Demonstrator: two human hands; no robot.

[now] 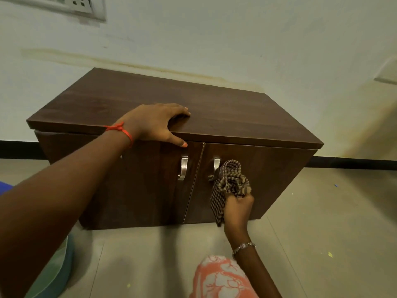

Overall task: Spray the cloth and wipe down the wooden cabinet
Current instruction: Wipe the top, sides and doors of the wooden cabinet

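Observation:
A low dark wooden cabinet (225, 112) with two doors and two metal handles stands on the floor against the wall. My left hand (158, 123) rests on its front top edge, fingers on the top and thumb over the left door. My right hand (237, 208) grips a bunched brown checked cloth (228, 183) and presses it against the right door, just beside the right handle (215, 168). The left handle (183, 167) is uncovered. No spray bottle is in view.
A green-blue round object (53, 274) lies on the floor at the lower left. My knee in orange-and-white fabric (219, 278) is at the bottom. A switch plate (79, 5) is on the wall at upper left. Tiled floor extends to the right of the cabinet.

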